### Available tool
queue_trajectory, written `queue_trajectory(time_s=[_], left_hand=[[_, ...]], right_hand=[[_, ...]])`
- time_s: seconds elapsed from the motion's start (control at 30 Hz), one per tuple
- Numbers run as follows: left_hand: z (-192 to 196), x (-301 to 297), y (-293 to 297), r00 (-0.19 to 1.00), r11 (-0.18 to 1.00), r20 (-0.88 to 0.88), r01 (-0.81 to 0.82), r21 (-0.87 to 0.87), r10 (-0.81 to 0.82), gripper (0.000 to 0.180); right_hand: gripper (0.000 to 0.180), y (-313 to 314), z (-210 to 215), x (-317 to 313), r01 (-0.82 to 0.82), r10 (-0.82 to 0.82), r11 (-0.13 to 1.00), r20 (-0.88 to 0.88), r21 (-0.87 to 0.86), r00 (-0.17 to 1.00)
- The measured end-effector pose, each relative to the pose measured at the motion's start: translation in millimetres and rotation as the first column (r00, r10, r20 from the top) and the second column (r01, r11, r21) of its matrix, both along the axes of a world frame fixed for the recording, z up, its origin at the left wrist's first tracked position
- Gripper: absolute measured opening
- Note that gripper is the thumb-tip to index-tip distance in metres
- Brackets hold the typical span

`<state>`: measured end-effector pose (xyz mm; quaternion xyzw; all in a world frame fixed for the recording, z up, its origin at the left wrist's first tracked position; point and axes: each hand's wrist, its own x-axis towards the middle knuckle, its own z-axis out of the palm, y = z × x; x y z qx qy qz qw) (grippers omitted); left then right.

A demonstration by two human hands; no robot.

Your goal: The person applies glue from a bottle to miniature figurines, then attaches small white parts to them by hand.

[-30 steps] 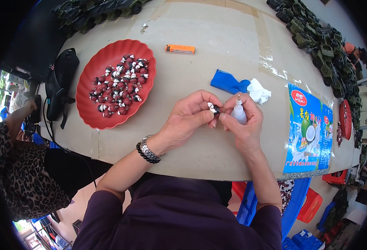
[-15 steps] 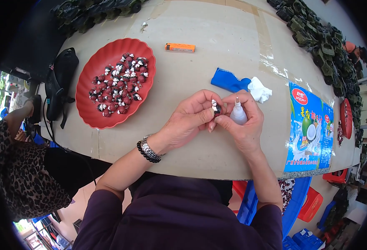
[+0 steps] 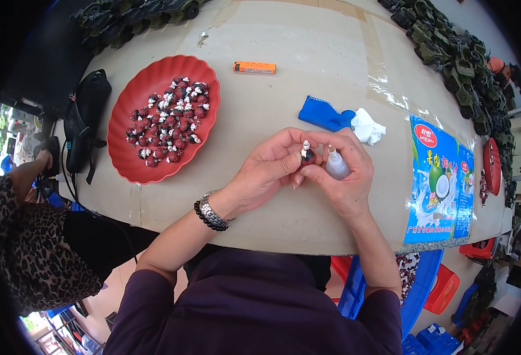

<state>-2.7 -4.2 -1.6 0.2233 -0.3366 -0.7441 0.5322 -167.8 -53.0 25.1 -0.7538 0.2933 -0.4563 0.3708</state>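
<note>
Between the thumb and fingers of my left hand is a small dark red, black and white figurine, its white part pointing up. My right hand is wrapped round a small white squeeze bottle with a narrow tip, which leans toward the figurine. My right thumb and fingertips come close to the figurine's lower side; whether they touch it I cannot tell. To the left, a red scalloped bowl holds many similar small figurines, some with metal loops.
Beyond my hands lie a blue cloth and a crumpled white tissue. An orange box sits farther off. A blue printed sheet covers the right side. Green toy vehicles line the far edges. Another person's arm is at left.
The bottle's tip has tilted left and lower, toward the figurine. The figurine has turned slightly in my left fingers, showing more of its red side. Both hands stay in nearly the same place.
</note>
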Motion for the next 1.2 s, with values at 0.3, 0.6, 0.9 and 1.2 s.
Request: queue_trajectory(time_s=[0.3,0.6,0.9,1.2], left_hand=[[4.0,-6.2,5.4,0.95,0.971,0.214,-0.21,-0.113,0.23,0.031],[4.7,-7.4,8.4,0.821,0.855,0.332,-0.317,-0.41,0.464,0.012],[3.1,-4.2,7.6,0.812,0.867,0.376,-0.29,-0.405,0.446,0.009],[4.3,-6.5,7.1,0.783,0.841,0.377,-0.322,-0.436,0.495,0.008]], right_hand=[[0.038,-2.1,-4.9,-1.0,0.011,-0.011,1.0,0.014,0.003,1.0],[0.039,-3.9,-0.3,-4.0,0.018,-0.018,1.0,-0.046,-0.002,0.999],[0.033,-1.9,-3.7,-2.8,-0.047,0.038,0.987,0.064,0.155,0.997],[0.035,-1.3,-1.4,-4.2,-0.01,0.01,0.987,0.0,0.158,1.0]])
